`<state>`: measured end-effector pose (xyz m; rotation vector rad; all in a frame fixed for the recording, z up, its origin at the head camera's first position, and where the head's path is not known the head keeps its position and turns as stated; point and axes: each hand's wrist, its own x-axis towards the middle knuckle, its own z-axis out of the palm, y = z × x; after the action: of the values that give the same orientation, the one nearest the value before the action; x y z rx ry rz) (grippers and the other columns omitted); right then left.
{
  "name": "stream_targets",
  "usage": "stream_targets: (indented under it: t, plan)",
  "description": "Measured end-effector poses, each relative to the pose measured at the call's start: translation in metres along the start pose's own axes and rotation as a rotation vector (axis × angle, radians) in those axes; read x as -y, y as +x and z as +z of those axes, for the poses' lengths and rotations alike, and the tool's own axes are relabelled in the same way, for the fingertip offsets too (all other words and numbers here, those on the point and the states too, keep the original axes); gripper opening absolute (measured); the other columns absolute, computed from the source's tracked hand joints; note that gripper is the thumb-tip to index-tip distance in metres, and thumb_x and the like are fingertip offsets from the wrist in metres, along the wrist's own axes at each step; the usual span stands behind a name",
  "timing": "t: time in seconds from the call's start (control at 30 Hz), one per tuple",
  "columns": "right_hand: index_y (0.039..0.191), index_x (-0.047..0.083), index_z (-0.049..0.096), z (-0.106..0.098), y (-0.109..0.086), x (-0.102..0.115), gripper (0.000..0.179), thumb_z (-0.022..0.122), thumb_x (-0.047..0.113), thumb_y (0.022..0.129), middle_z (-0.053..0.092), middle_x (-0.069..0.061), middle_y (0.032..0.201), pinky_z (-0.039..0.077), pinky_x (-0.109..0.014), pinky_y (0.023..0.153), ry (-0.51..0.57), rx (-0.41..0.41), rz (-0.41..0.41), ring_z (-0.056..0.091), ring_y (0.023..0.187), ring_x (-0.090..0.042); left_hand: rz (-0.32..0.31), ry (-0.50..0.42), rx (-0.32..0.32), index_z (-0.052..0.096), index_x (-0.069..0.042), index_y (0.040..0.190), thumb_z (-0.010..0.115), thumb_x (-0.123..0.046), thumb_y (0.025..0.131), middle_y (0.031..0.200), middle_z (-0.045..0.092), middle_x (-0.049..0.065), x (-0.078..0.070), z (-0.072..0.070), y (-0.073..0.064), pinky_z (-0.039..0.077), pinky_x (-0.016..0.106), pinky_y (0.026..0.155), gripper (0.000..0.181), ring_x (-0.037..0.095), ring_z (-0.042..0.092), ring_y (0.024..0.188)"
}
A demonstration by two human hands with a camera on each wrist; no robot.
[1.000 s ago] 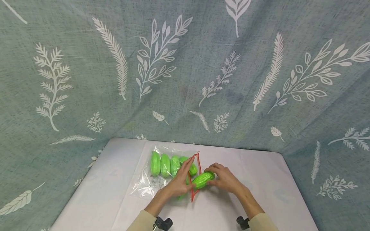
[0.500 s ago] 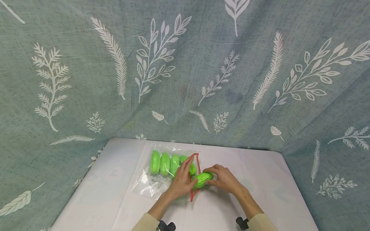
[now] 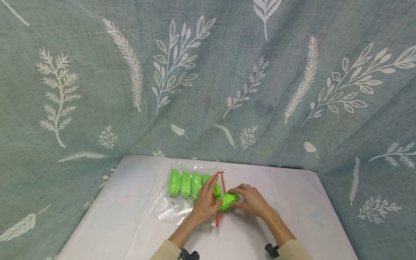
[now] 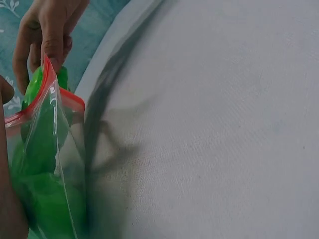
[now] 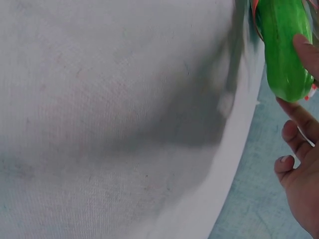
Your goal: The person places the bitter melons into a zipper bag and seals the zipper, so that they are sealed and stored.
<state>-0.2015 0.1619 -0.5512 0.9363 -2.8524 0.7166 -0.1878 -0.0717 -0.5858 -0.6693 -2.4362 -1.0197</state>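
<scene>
A clear plastic zip bag with a red-edged mouth lies on the table in the head view, several green melons inside it. My left hand rests over the bag by its mouth, fingers fairly straight, thumb close to a ridged green bitter melon. My right hand grips that bitter melon by its outer end between thumb and fingers; its other end is in the bag's mouth, partly hidden by my left hand. In the left wrist view, the bag's red edge stands up around the melon. The right wrist view shows the bitter melon pinched.
The bag lies on a white-covered table. A patterned blue-green cloth hangs behind and at both sides of it.
My right hand has pushed the bitter melon slightly left into the bag's mouth. My left hand has shifted a little to the right.
</scene>
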Motion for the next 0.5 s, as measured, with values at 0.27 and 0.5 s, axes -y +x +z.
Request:
stream_targets:
  t: [0.27,0.5]
  plan:
    - [0.128,0.028,0.068,0.0041,0.0043,0.0070,0.050,0.078,0.047,0.083,0.064,0.003,0.114,0.047,-0.046,0.085,0.035,0.017,0.006,0.062,0.106,-0.020,-0.008,0.005,-0.041,0.029,-0.005,0.158,0.063,-0.028,0.085,0.161,0.033,0.007,-0.0029,0.0034,0.0033,0.036,0.057,0.111,0.083,0.024,0.041,0.142]
    - [0.135,0.031,0.065,0.0041,0.0029,0.0062,0.049,0.074,0.042,0.089,0.062,0.005,0.116,0.046,-0.046,0.086,0.035,0.078,-0.001,0.060,0.108,-0.018,-0.006,0.016,-0.052,0.029,-0.004,0.158,0.063,-0.027,0.086,0.161,0.032,0.008,-0.0039,0.0022,0.0029,0.037,0.056,0.109,0.083,0.025,0.042,0.141]
